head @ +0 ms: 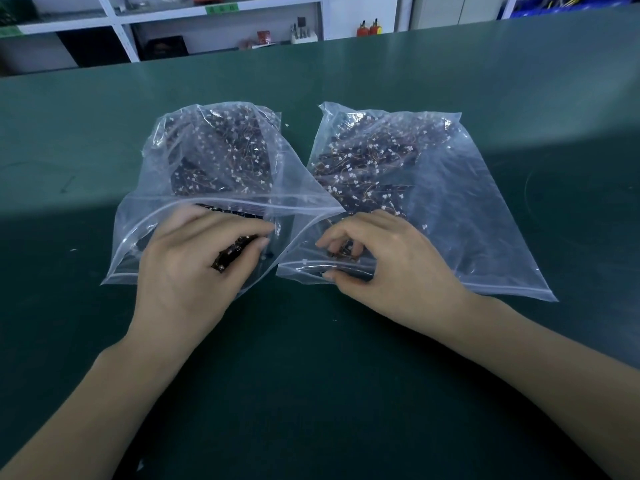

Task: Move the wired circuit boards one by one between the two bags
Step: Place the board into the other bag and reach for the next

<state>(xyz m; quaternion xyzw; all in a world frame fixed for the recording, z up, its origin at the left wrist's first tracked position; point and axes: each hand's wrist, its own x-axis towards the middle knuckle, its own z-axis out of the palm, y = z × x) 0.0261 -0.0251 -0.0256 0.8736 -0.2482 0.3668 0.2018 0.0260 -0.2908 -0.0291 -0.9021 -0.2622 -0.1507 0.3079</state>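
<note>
Two clear zip bags lie side by side on the green table, each holding a heap of dark wired circuit boards with white connectors. My left hand [194,268] is inside the mouth of the left bag [221,157] and grips one dark circuit board [233,252] between thumb and fingers. My right hand [384,258] reaches into the mouth of the right bag [457,216], fingers curled round a board with orange wires [344,252], thumb under the bag's zip edge.
The green table [311,375] stretches wide around both bags. White shelving [221,26] with small items, red canisters [369,28] and blue bins [568,5] stands beyond the far edge.
</note>
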